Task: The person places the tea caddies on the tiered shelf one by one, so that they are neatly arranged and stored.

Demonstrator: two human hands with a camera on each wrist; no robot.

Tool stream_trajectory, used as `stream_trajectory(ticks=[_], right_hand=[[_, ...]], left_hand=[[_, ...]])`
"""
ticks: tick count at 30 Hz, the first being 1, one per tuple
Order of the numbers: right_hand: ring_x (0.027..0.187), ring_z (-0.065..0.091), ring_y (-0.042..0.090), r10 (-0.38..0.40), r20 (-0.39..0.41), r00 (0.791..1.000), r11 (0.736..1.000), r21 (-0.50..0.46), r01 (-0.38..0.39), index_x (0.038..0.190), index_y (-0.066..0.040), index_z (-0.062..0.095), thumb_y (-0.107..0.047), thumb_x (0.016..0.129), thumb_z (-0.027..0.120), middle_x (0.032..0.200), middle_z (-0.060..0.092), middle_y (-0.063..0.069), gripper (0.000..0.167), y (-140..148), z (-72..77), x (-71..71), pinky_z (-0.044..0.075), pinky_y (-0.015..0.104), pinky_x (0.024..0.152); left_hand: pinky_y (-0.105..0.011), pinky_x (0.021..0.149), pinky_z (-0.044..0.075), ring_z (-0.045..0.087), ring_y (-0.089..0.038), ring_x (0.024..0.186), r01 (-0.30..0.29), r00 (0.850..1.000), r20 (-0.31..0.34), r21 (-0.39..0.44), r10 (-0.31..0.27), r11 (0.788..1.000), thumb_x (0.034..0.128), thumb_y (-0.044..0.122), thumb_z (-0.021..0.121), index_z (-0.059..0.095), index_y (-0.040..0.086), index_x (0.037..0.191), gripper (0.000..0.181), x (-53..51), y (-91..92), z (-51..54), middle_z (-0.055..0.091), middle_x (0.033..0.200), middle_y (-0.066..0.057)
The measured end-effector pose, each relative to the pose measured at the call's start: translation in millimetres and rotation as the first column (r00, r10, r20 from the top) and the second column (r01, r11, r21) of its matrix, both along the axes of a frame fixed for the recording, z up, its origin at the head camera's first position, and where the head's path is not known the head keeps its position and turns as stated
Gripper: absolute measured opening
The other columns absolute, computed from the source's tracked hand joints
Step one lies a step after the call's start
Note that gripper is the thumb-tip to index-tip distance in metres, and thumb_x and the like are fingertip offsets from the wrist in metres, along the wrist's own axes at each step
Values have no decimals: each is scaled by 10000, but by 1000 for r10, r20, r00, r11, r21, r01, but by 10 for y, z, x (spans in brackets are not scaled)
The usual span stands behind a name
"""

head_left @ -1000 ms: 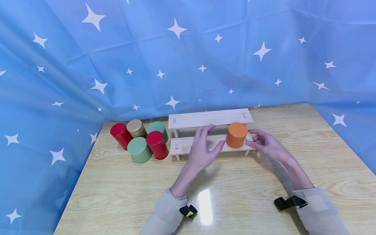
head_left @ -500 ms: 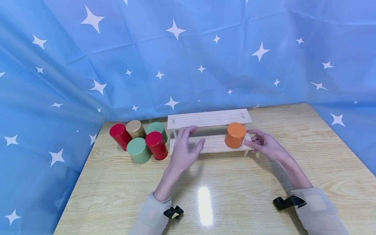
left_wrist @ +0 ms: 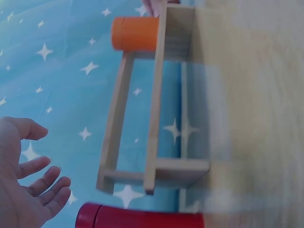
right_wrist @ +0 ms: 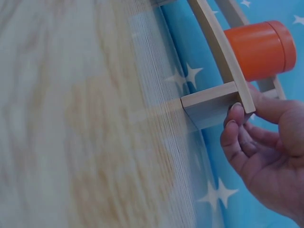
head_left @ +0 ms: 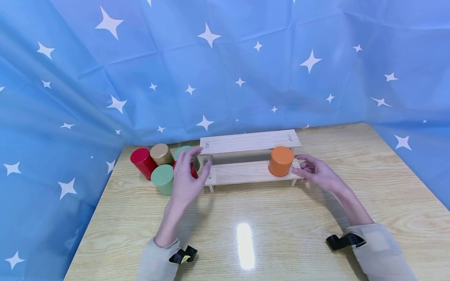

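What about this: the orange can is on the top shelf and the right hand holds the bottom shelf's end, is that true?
The top shelf part is wrong: the head view shows the orange can on the bottom shelf. The right hand does hold that shelf's end.

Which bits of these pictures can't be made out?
Head view: part of the nearer red canister, behind the left hand.
Left wrist view: most of the right hand, cut off by the top edge.
Head view: any contents of the orange canister, hidden by its top.
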State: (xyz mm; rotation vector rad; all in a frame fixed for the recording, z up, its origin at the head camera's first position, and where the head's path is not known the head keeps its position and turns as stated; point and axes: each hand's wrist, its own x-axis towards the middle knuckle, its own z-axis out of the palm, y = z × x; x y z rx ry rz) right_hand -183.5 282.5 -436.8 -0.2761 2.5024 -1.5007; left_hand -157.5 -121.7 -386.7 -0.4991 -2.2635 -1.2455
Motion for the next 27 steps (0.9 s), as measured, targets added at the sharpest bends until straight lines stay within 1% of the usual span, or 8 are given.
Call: stream_trajectory(ticks=[3,7,11,14,17,21,24,27], right_hand=[[770,610,233,5,-1,1000,1000,-13,-6,1505,38,342,-247,996,665,1012,553,184,667,-9,-6,-4,542,319,620],[762,607,234,20,-3,1000,999,-37,-20,1495,44,348,-211,995,666,989,553,186,646,-19,-20,-11,557,325,644],[764,600,224,21,-3,1000,999,-34,-21,1497,43,343,-207,996,664,990,553,184,645,-16,-18,-12,563,324,664],[765,597,226,16,-1,1000,1000,-25,-16,1503,40,340,-221,996,665,1000,553,187,656,-12,-9,-10,559,324,658],[763,595,232,14,2,1000,1000,-23,-14,1507,39,338,-228,994,668,1003,552,189,665,-10,-2,-6,556,324,653],[767,598,237,10,8,1000,1000,-26,-10,1508,37,335,-221,992,672,1004,552,189,668,-9,1,-3,556,322,655],[775,602,236,2,15,1000,1000,-17,-2,1513,32,331,-237,993,670,1016,549,187,677,-5,6,0,550,320,646],[788,605,226,-6,21,1000,1000,-2,6,1520,30,322,-265,999,660,1033,547,177,687,3,8,3,542,320,637]], left_hand=[[-482,927,473,548,-317,1141,-28,1000,-7,5,28,1000,900,124,721,587,-2,1294,435,-5,-102,6,561,1229,-152],[-477,924,484,542,-313,1148,-49,998,26,14,48,999,893,97,726,575,1,1310,454,6,-223,-18,548,1253,-156],[-470,932,470,534,-322,1141,-68,996,60,14,67,998,886,78,731,568,-6,1321,471,33,-351,-60,536,1271,-154],[-472,945,457,528,-319,1140,-89,994,62,9,89,996,876,67,734,566,-9,1320,481,55,-460,-88,533,1275,-151],[-473,967,443,525,-310,1150,-123,991,55,-4,124,992,860,66,744,569,-12,1316,495,73,-571,-112,536,1274,-152],[-467,986,428,517,-278,1168,-172,982,73,-23,174,985,831,63,771,567,-1,1313,526,94,-707,-147,529,1283,-147],[-468,999,425,504,-258,1183,-203,972,111,-36,206,978,828,63,775,565,12,1313,532,114,-791,-183,515,1290,-135],[-476,997,419,483,-283,1196,-233,958,160,-56,239,971,837,72,762,552,13,1325,534,132,-857,-220,488,1298,-147]])
